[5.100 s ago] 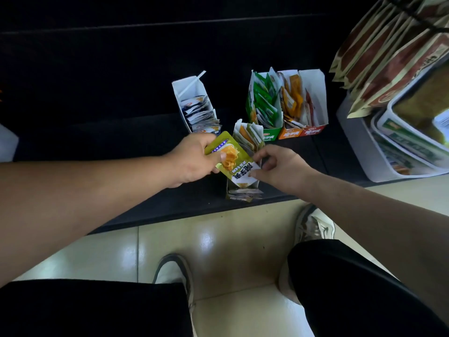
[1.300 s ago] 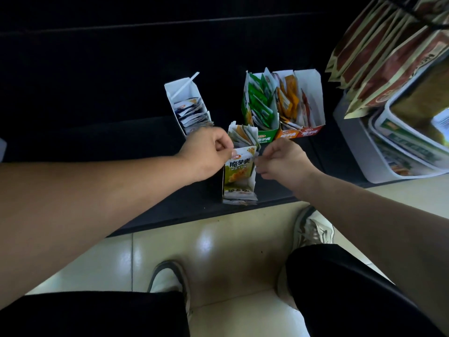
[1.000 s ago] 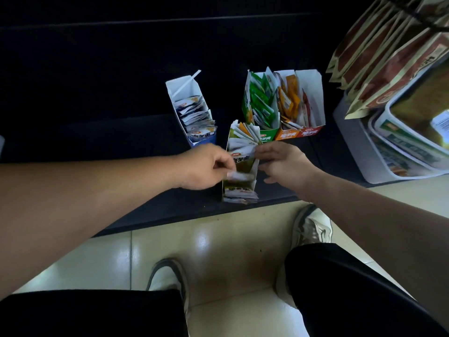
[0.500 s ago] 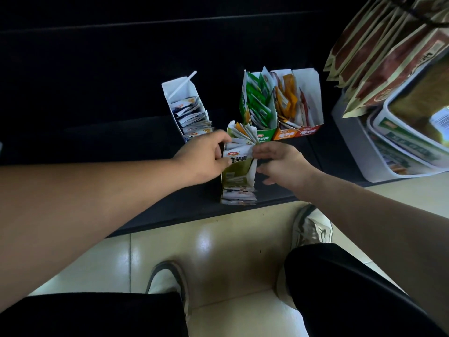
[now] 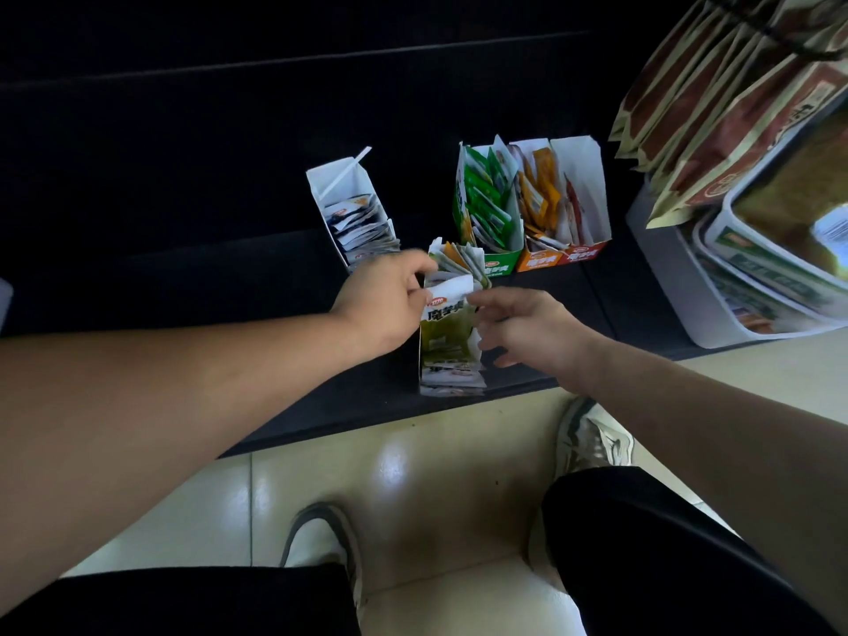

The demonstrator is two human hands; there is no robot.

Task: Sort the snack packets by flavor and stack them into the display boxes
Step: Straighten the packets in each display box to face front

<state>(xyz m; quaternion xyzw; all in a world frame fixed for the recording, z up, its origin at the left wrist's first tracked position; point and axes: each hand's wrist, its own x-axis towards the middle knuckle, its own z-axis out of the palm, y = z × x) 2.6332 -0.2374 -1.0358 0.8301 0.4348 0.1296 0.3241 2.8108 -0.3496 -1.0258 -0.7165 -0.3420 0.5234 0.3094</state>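
A yellow-green display box point(image 5: 447, 360) stands near the front edge of the dark shelf, packed with yellow-green snack packets. My left hand point(image 5: 383, 298) pinches the left top edge of a yellow-green packet point(image 5: 447, 309) standing in that box. My right hand point(image 5: 523, 325) hovers at the packet's right side with fingers loosely spread, its fingertips at the packet's upper corner. Behind stand a white box of dark-and-white packets point(image 5: 353, 213), a green box of green packets point(image 5: 486, 208) and an orange box with orange and red packets point(image 5: 560, 204).
The dark shelf point(image 5: 229, 291) ends at a front edge just below the yellow-green box, above a pale tiled floor. At the right, a white bin point(image 5: 679, 277) holds large packaged goods, and brown bags point(image 5: 716, 84) hang above it. My knees and shoes are below.
Five seconds ago both hands held a yellow packet above the box. It now stands in the box. In the last half second my right hand drew slightly back and its fingers spread.
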